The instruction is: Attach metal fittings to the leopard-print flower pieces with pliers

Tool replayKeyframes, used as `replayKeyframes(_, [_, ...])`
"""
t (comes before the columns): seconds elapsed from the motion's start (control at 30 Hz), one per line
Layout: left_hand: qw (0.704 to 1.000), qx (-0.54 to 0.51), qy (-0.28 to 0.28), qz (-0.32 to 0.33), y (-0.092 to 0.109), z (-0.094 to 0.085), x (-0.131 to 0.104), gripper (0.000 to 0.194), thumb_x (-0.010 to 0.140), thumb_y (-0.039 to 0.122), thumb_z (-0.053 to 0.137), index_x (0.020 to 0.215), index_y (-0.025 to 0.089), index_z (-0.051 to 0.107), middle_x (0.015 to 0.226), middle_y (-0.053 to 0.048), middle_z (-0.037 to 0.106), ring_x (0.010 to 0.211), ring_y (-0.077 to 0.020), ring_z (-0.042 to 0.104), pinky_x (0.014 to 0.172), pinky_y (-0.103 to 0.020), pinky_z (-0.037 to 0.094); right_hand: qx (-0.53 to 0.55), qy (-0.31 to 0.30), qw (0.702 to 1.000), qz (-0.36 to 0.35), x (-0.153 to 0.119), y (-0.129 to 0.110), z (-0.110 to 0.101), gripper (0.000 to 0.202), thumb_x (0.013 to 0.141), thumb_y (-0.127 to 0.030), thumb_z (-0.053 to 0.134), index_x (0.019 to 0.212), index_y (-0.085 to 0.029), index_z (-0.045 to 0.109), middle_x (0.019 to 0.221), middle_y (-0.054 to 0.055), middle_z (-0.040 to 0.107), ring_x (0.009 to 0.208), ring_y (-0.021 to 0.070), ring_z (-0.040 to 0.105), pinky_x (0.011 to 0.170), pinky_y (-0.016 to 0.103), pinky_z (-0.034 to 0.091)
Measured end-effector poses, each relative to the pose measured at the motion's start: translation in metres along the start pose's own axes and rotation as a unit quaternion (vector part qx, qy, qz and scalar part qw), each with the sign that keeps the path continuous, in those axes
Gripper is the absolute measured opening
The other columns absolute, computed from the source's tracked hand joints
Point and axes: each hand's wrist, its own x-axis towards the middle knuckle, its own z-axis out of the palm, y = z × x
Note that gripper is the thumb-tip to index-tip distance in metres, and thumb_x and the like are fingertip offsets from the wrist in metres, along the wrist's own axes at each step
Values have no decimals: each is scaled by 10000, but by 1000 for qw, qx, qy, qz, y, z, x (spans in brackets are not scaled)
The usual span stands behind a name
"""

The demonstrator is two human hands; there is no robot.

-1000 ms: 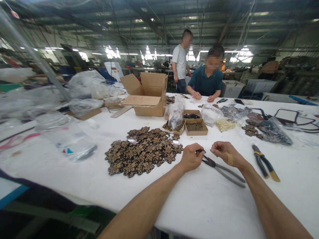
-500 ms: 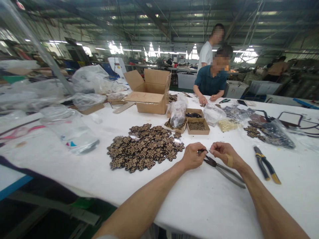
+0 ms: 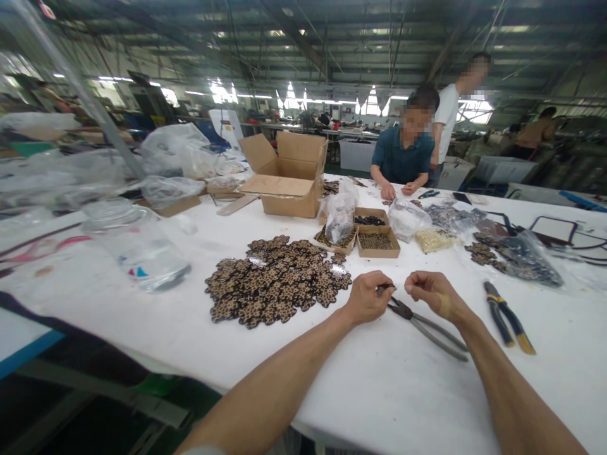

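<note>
My left hand [image 3: 372, 297] is closed in a pinch around a small dark piece [image 3: 383, 288], mostly hidden by the fingers. A little to its right, my right hand [image 3: 434, 294] has thumb and forefinger pressed together; whatever is between them is too small to make out. A tan bandage strip [image 3: 444, 306] wraps near the base of the right thumb. Grey-handled pliers [image 3: 422, 328] lie on the white table just below both hands, their jaws near the left fingertips. Left of my hands spreads a pile of leopard-print, flower-like patches [image 3: 279, 281] with dark edges.
Small boxes of metal parts [image 3: 378, 242] and an open cardboard box [image 3: 289, 189] stand beyond the pile. Yellow-black pliers [image 3: 507, 316] lie at right, a clear water jug [image 3: 142, 253] at left. A co-worker [image 3: 403, 151] sits across the table; another person [image 3: 448, 114] stands behind.
My right hand has drawn slightly right, widening the gap to my left hand, which stays nearly in place. The standing person in the background has moved to the right.
</note>
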Motion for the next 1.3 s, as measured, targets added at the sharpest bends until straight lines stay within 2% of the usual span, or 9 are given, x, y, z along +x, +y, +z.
replayKeyframes(0.3, [998, 45, -18, 42, 1, -1, 1, 129, 905, 240, 584, 891, 191, 702, 831, -65, 681, 804, -188, 625, 735, -311, 475, -58, 12, 998, 12, 3, -5, 10, 345, 833, -503, 655, 767, -165, 677, 626, 8, 604, 580, 145, 516, 537, 261, 398])
replayKeyframes(0.53, [986, 133, -41, 91, -2, 0, -1, 140, 901, 219, 564, 883, 188, 699, 837, -84, 667, 818, -207, 610, 750, -341, 452, -60, 15, 998, 1, 2, -7, 20, 217, 816, -366, 614, 727, -169, 630, 621, -9, 575, 561, 117, 464, 507, 237, 341])
replayKeyframes(0.7, [994, 92, -9, 64, 1, 0, -1, 133, 899, 217, 570, 885, 192, 700, 820, -76, 669, 798, -197, 612, 743, -338, 462, -45, 46, 998, 12, 4, -5, 24, 167, 785, -335, 619, 742, -175, 634, 608, -9, 567, 551, 123, 468, 505, 241, 349])
replayKeyframes(0.87, [998, 48, 27, 40, 3, 0, 0, 107, 893, 209, 590, 880, 192, 695, 813, -67, 674, 792, -189, 618, 739, -326, 469, 1, 74, 997, 32, 6, -6, 32, 224, 785, -396, 647, 724, -182, 622, 581, 6, 574, 525, 136, 484, 489, 251, 368])
replayKeyframes(1.03, [998, 39, 45, 22, 5, -1, 1, 95, 896, 219, 596, 869, 189, 682, 802, -58, 664, 770, -178, 606, 720, -312, 463, -7, 115, 993, 30, 8, -13, 43, 276, 819, -445, 627, 712, -192, 597, 586, 8, 581, 528, 142, 495, 502, 261, 373])
replayKeyframes(1.13, [998, 38, 52, 20, 5, -5, 2, 90, 897, 223, 594, 873, 189, 675, 807, -58, 659, 777, -180, 604, 722, -312, 459, -58, 88, 994, 18, 2, -23, 27, 316, 851, -491, 605, 757, -190, 619, 638, 19, 608, 573, 156, 516, 533, 273, 381])
replayKeyframes(1.2, [997, 36, 61, 17, 4, -7, 2, 86, 895, 220, 594, 872, 186, 669, 815, -61, 660, 784, -182, 603, 726, -314, 461, -149, 41, 988, 10, -7, -29, 8, 328, 840, -516, 636, 775, -195, 632, 688, 31, 637, 627, 175, 544, 573, 285, 393])
replayKeyframes(1.3, [997, 34, 72, 11, 1, -11, 1, 74, 885, 211, 601, 862, 184, 667, 815, -63, 661, 781, -183, 603, 727, -316, 467, -308, -30, 950, 50, -24, -29, -19, 402, 686, -556, 791, 832, -212, 642, 793, 50, 680, 701, 206, 581, 608, 299, 394])
